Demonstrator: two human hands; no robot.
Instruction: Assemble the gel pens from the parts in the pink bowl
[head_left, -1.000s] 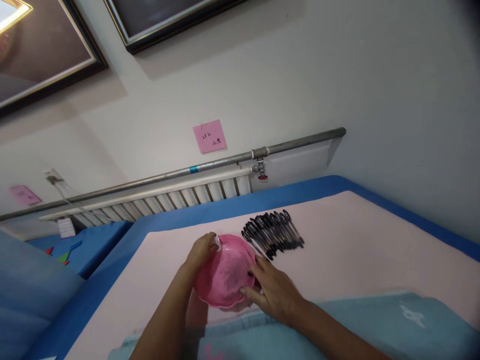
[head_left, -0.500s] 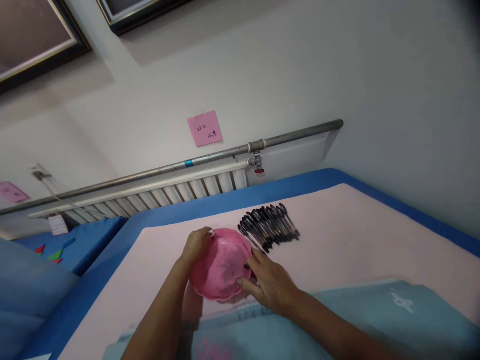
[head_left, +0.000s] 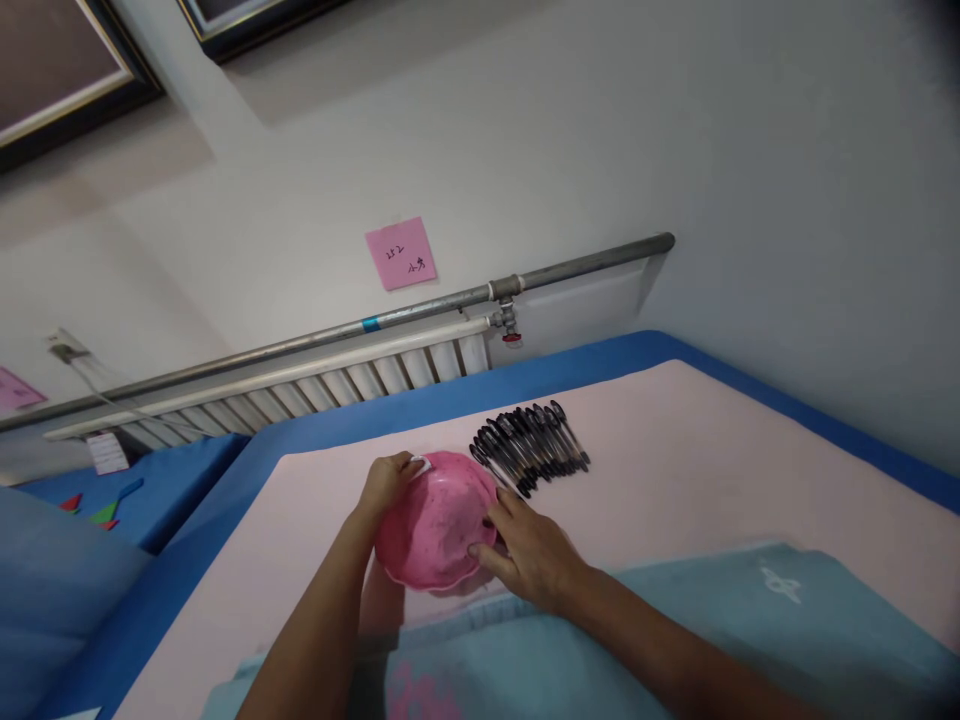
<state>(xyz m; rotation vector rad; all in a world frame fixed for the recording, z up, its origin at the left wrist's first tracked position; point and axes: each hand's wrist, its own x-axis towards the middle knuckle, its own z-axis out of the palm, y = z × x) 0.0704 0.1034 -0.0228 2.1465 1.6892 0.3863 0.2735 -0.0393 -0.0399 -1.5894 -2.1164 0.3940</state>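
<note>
A pink bowl [head_left: 442, 525] with a wavy rim is in front of me, its inside turned toward me, marked with small dark specks. At its upper left rim, my left hand [head_left: 388, 487] is closed on a small white piece [head_left: 421, 463] that looks like tissue or cloth. On the right side, my right hand [head_left: 529, 550] grips the rim, thumb over the inside. Just beyond the bowl a row of black-capped clear pens [head_left: 529, 445] lies side by side on the pale pink table cover [head_left: 675, 470].
Light blue cloth [head_left: 675, 620] lies along the near side. Blue table edging [head_left: 600, 352] borders the pink cover. Behind stand a white radiator [head_left: 375, 378] and a metal pipe [head_left: 420, 307]. Colored flat pieces [head_left: 103, 513] lie on a blue surface at left.
The view has shifted slightly, so everything sits a little further left and up. More of the white piece shows at my left fingers. Both hands stay on the bowl.
</note>
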